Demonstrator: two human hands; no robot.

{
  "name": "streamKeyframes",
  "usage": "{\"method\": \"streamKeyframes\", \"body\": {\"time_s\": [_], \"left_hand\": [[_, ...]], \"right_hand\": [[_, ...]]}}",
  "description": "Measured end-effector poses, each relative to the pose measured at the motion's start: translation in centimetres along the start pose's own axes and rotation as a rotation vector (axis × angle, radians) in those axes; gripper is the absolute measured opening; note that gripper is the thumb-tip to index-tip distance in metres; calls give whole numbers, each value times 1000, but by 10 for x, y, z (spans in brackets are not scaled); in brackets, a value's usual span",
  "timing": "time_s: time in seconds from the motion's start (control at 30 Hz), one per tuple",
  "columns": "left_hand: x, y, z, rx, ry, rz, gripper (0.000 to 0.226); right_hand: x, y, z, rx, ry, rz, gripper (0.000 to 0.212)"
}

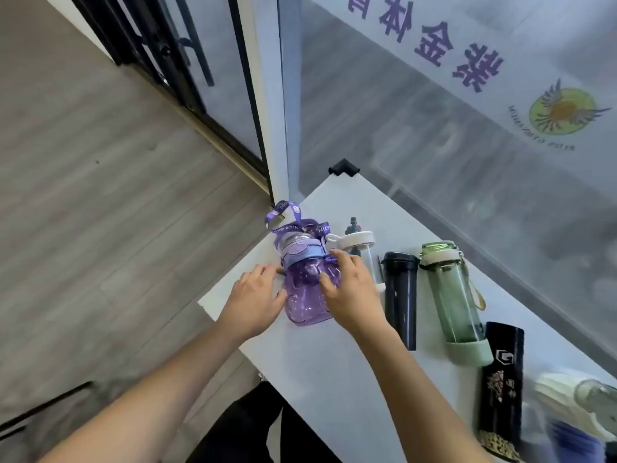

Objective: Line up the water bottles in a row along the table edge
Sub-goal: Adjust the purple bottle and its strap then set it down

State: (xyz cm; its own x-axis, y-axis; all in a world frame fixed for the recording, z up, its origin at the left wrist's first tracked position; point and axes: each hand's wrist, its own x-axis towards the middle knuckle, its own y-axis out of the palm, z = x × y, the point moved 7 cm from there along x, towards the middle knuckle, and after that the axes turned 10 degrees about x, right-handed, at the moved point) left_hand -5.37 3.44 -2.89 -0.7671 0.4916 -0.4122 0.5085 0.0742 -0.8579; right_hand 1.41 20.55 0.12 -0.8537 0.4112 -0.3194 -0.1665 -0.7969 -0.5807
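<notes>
From the head view, the purple bottle (pixel 305 289) stands at the left end of the table (pixel 334 379), close to its corner, and serves here as the landmark. The left hand (pixel 255 300) presses its fingers (pixel 267 271) against the bottle's left side; the right hand (pixel 350 292) has its fingers (pixel 329 284) curled round the right side, so both sets are clamped on the purple bottle. Just right of it stands a clear bottle (pixel 362 253) with a white lid, partly hidden by the right hand. Further right come a dark blue bottle (pixel 400 295), a green bottle (pixel 454 299), then a black flask (pixel 502 389). The step in hand looks like seating the purple bottle as the row's left end. Next, it likely needs nudging level with its neighbours, then letting go without tipping it.
</notes>
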Motion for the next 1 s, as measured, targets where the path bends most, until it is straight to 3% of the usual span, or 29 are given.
{"method": "streamKeyframes", "body": {"time_s": [0.2,0.33,0.43,0.73,0.9,1.0], "left_hand": [[38,22,14,-416,-241,137,51],[48,37,12,-769,-373,198,50],[49,42,6,-956,-375,213,46],[45,12,16,-996,-177,-19,76],[42,-19,6,-843,12,-136,107],[38,-33,0,-775,83,-176,117]], "right_hand": [[34,25,-14,-108,170,151,55],[43,30,-24,56,219,157,61],[44,29,-28,158,236,136,68],[36,15,-13,444,112,-7,81],[33,7,0,594,0,-72,95],[30,7,1,525,-56,-59,104]]}}
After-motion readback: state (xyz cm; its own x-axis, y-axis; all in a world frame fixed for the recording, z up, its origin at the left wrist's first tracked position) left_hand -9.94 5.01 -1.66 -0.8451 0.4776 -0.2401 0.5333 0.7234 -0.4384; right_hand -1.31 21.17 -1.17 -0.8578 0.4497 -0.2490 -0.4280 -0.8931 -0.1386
